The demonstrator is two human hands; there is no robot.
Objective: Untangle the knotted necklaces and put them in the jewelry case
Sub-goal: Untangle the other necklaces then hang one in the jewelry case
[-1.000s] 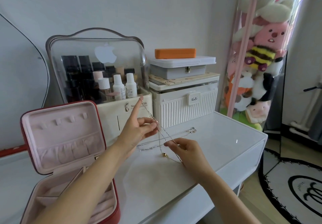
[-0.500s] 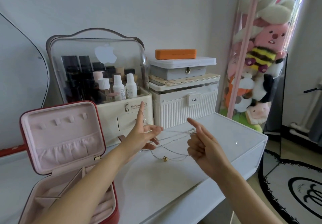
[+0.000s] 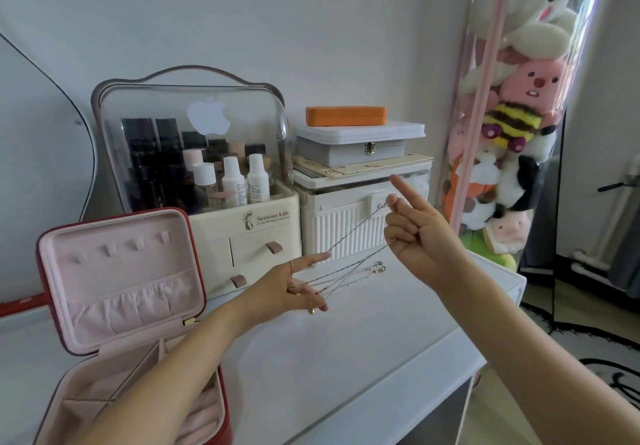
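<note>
The white bench (image 3: 346, 358) is seen across the lower centre of the frame, its front edge running from lower centre up to a corner at the right; a bare stretch of its top lies between the two forearms; the jewelry case (image 3: 114, 292) is stood open at the lower left, its red-edged lid upright and its pink tray reaching the bottom edge; behind it a clear cosmetics organiser (image 3: 194, 153) and a white ribbed box (image 3: 349, 226) are set against the wall; the left hand (image 3: 294, 288) is held low at centre, the index finger stretched out, the other fingers curled round chain strands; the right hand (image 3: 422, 233) is raised at centre right, index finger pointing up, remaining fingers clenched on strands; the necklaces (image 3: 349, 271) are stretched taut between both hands above the bench, their clasps hanging near the ribbed box.
</note>
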